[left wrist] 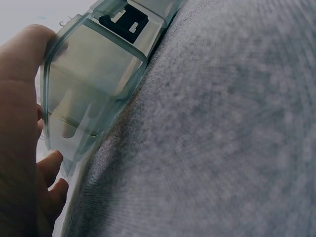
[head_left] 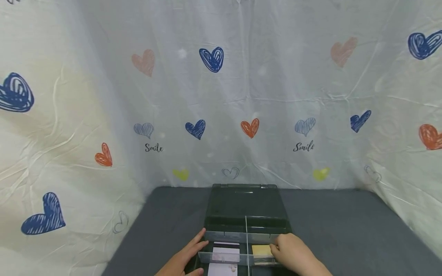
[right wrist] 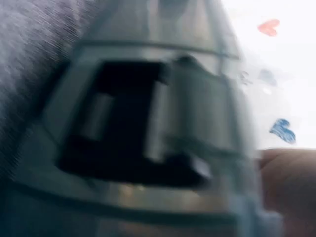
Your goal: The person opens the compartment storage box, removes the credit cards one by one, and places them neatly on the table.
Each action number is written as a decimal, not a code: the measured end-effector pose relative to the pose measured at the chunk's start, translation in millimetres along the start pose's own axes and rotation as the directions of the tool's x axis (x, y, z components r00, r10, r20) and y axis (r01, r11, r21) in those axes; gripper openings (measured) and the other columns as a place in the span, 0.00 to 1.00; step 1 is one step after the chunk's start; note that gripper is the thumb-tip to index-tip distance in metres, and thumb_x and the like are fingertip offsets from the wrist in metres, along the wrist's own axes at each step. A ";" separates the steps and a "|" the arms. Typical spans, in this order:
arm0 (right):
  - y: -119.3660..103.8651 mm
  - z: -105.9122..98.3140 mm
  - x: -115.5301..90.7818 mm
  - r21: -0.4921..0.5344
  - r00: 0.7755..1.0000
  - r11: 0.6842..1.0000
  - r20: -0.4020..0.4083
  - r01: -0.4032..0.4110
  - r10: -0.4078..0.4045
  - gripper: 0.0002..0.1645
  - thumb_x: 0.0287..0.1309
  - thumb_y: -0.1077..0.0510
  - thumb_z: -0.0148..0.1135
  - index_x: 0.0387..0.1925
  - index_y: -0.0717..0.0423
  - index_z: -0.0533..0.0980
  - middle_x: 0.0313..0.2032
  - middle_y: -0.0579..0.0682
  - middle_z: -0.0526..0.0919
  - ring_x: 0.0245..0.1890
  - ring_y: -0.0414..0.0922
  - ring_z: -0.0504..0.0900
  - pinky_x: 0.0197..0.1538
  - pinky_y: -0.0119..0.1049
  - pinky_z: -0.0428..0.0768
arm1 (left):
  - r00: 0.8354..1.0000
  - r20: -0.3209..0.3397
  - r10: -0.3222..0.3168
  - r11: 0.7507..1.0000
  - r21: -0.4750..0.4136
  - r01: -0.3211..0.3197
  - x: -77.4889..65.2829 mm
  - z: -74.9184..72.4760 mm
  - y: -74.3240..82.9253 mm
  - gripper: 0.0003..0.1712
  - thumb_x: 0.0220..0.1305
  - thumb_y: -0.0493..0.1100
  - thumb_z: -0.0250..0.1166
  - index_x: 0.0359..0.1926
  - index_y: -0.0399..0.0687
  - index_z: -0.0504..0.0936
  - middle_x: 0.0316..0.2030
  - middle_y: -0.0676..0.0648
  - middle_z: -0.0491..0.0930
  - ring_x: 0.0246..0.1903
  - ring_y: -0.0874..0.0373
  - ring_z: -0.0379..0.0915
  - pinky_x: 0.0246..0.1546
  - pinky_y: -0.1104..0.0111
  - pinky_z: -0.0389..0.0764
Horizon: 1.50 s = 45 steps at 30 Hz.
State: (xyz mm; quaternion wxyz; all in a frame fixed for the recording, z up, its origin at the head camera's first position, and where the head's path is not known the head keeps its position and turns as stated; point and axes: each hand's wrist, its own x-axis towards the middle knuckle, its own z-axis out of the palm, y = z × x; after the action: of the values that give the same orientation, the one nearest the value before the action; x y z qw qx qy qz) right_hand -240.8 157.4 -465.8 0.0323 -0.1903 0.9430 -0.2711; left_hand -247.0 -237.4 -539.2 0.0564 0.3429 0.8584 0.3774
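A dark green-tinted plastic case point(head_left: 246, 203) lies with its lid tipped back, its front part split by clear dividers point(head_left: 226, 257). My left hand point(head_left: 184, 255) rests along the case's left side, fingers spread and mostly straight over the rim. In the left wrist view the see-through side wall point(left wrist: 91, 74) stands beside that hand. On the right, my right hand point(head_left: 295, 251) reaches over the rim with bent fingers, fingertips at a yellow paper pad point(head_left: 261, 250); I cannot tell whether they pinch it. Pale pink cards point(head_left: 222, 269) lie in the left compartments.
The case sits on a grey cloth-covered table point(head_left: 331, 226). Behind and at both sides hangs a white curtain point(head_left: 221, 96) printed with hearts. Black latches point(left wrist: 126, 22) are set on the case's sides, one large and blurred in the right wrist view.
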 end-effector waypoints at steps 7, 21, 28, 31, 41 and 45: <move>-4.2 8.5 2.3 -0.027 0.997 1.000 -0.071 -0.013 0.011 0.32 0.61 0.65 0.57 0.08 0.42 0.54 0.09 0.34 0.50 0.15 0.37 0.46 0.21 0.32 0.51 | 1.000 -0.004 -0.017 1.000 0.005 0.017 -0.1 -1.3 3.3 0.36 0.77 0.54 0.60 0.80 0.60 0.61 0.82 0.50 0.42 0.77 0.52 0.48 0.63 0.46 0.71; -4.7 11.5 6.3 0.081 0.995 0.994 -0.068 -0.068 0.074 0.23 0.55 0.65 0.61 0.11 0.44 0.66 0.10 0.36 0.52 0.16 0.38 0.48 0.23 0.34 0.53 | 1.000 0.001 -0.013 1.000 -0.018 0.013 -1.9 -0.4 3.6 0.36 0.77 0.53 0.60 0.80 0.59 0.60 0.82 0.49 0.42 0.78 0.53 0.47 0.63 0.48 0.72; -5.4 2.7 7.7 0.092 0.989 0.989 -0.080 -0.117 0.124 0.06 0.56 0.61 0.68 0.26 0.53 0.87 0.22 0.40 0.83 0.23 0.39 0.75 0.30 0.42 0.78 | 1.000 0.004 -0.015 1.000 -0.006 0.016 -1.1 -0.8 4.1 0.36 0.77 0.54 0.60 0.80 0.59 0.60 0.82 0.49 0.42 0.78 0.53 0.47 0.63 0.49 0.72; -5.1 -3.0 8.6 0.131 0.988 0.984 -0.073 -0.124 0.135 0.04 0.57 0.61 0.70 0.29 0.54 0.89 0.27 0.43 0.87 0.28 0.43 0.82 0.34 0.46 0.82 | 1.000 0.002 -0.021 1.000 0.000 0.021 -0.6 -1.6 5.0 0.35 0.77 0.54 0.59 0.80 0.59 0.60 0.82 0.49 0.42 0.77 0.51 0.48 0.62 0.48 0.72; -6.5 -10.4 9.1 0.206 0.989 0.975 -0.103 -0.087 0.110 0.07 0.53 0.63 0.75 0.35 0.62 0.88 0.29 0.44 0.87 0.30 0.41 0.82 0.34 0.42 0.82 | 1.000 -0.013 -0.025 1.000 0.014 0.026 -0.6 -0.3 5.1 0.35 0.77 0.53 0.59 0.80 0.60 0.61 0.82 0.50 0.42 0.77 0.50 0.48 0.62 0.46 0.72; -6.9 -9.7 10.2 0.315 0.990 0.947 -0.098 -0.061 0.097 0.11 0.53 0.64 0.75 0.39 0.65 0.87 0.29 0.43 0.85 0.29 0.41 0.81 0.33 0.36 0.81 | 1.000 -0.016 -0.019 1.000 0.009 0.019 -0.5 0.1 5.0 0.35 0.78 0.52 0.59 0.80 0.60 0.60 0.82 0.49 0.42 0.77 0.50 0.49 0.61 0.47 0.73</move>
State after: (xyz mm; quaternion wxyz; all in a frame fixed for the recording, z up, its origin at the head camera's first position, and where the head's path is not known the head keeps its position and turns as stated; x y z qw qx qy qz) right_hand -249.5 152.9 -453.5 0.0197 -0.1294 0.8956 -0.4251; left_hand -243.9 -235.3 -535.9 0.0516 0.3318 0.8637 0.3759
